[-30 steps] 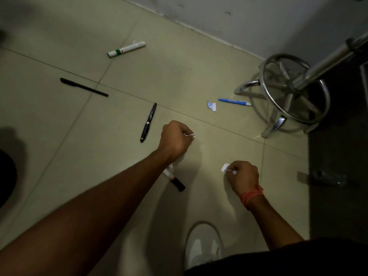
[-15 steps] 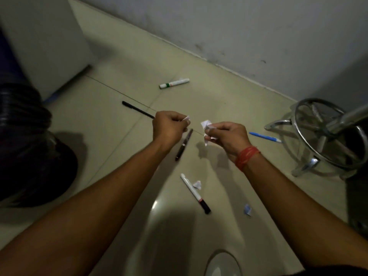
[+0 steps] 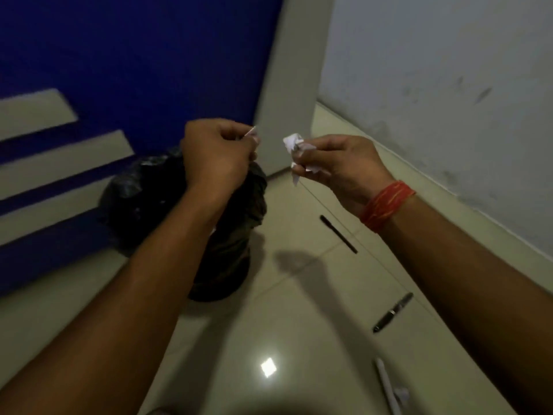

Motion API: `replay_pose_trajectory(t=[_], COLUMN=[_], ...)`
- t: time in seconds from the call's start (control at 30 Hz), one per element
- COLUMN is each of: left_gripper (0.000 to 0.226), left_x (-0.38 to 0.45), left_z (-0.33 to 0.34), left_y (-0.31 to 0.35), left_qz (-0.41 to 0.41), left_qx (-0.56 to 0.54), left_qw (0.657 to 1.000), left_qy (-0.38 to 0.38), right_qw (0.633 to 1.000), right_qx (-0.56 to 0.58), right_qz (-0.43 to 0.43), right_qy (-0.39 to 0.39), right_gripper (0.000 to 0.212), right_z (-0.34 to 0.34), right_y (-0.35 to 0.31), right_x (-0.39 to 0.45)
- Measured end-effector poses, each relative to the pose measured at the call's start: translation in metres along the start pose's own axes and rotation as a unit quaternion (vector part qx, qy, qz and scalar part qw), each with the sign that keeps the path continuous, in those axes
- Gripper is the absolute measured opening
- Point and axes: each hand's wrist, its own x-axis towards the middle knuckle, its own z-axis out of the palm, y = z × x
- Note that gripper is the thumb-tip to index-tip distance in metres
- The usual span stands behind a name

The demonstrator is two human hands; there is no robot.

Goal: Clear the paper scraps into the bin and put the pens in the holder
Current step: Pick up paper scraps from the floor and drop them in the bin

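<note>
**Both hands hold paper scraps above the bin**

We have our left hand [image 3: 217, 157] raised in a closed fist, pinching a thin sliver of white paper [image 3: 253, 133] between thumb and fingertips. It sits in front of the bin [image 3: 227, 259], which is lined with a black plastic bag and stands on the tiled floor [image 3: 287, 310] against a blue panel with pale stripes [image 3: 119, 55].

Our right hand [image 3: 341, 166], with a red thread band [image 3: 387, 205] around the wrist, is closed on a crumpled wad of white paper scraps [image 3: 296, 151] that sticks out from the fingertips. This hand is level with the left one and just to the right of the bin, over bare floor.

Three pens lie on the floor beneath our right forearm: a slim black pen [image 3: 338, 234] nearest the bin, a dark pen with a metal band [image 3: 392, 312] closer to us, and a white marker [image 3: 386, 384] at the lower edge. A small paper scrap [image 3: 401, 395] lies touching the marker. The picture is blurred, so we cannot read finer detail.
</note>
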Motion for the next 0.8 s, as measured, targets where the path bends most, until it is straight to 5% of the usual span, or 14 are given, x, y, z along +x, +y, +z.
replay_pose_trajectory(t=[0.17,0.33,0.43,0.53,0.63,0.8], left_gripper=[0.009,0.007,0.018,0.023,0.018,0.022], left_x=[0.020,0.025,0.027,0.032,0.033,0.005], left_z=[-0.050,-0.064,-0.068,-0.064,-0.048,0.016], left_y=[-0.036,-0.066,-0.067,-0.055,-0.037,-0.013], left_qz=[-0.080,-0.198,-0.220,-0.198,-0.132,0.072], left_qx=[0.111,0.228,0.257,0.293,0.326,0.211], left_qw=[0.990,0.949,0.932,0.929,0.935,0.975], left_qy=[0.019,-0.091,-0.125,-0.110,-0.042,0.003], right_qw=[0.984,0.897,0.863,0.896,0.957,0.989], right_qx=[-0.161,-0.412,-0.471,-0.411,-0.268,-0.136], right_qz=[-0.021,-0.059,-0.092,-0.085,-0.043,-0.030], right_qy=[-0.076,-0.148,-0.162,-0.145,-0.099,0.043], right_gripper=[0.006,0.004,0.019,0.026,0.009,0.008], right_z=[0.074,0.101,0.106,0.102,0.092,0.026], right_y=[0.009,0.036,0.036,0.034,0.032,0.030], right_x=[0.030,0.039,0.033,0.032,0.032,0.007])
